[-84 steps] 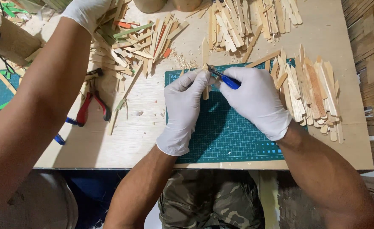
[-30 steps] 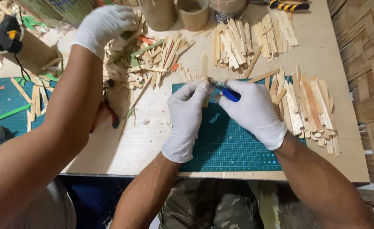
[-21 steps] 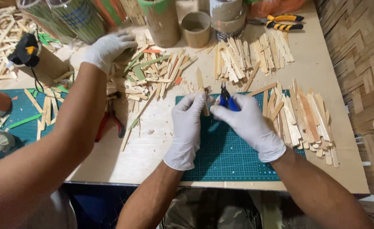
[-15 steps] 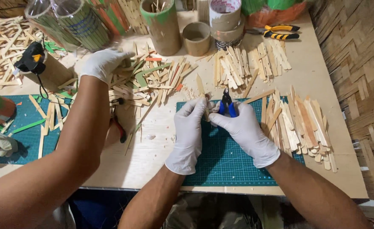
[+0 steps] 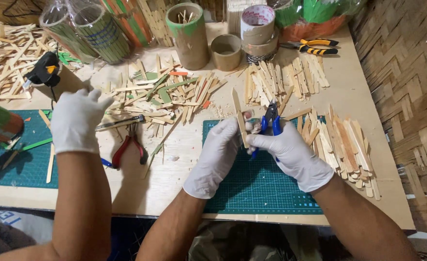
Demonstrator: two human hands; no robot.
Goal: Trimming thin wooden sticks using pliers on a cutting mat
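Observation:
My left hand (image 5: 217,157), in a white glove, holds a flat wooden stick (image 5: 239,118) upright over the green cutting mat (image 5: 259,186). My right hand (image 5: 293,157), also gloved, grips blue-handled pliers (image 5: 270,120) whose jaws sit beside the stick near its middle. A second person's gloved hand (image 5: 78,121) reaches from the left toward the heap of loose sticks (image 5: 170,94).
Red-handled pliers (image 5: 130,147) lie left of the mat. Trimmed sticks (image 5: 344,145) are piled at the mat's right edge, more sticks (image 5: 283,79) behind. Cardboard tubes (image 5: 191,34), tape rolls (image 5: 258,26), yellow-black pliers (image 5: 312,46) and a glue gun (image 5: 44,70) stand at the back.
The view has tilted up to show more of the table's back. I have raised the stick upright and brought the pliers to it. The other person's hand has drawn back toward the near left.

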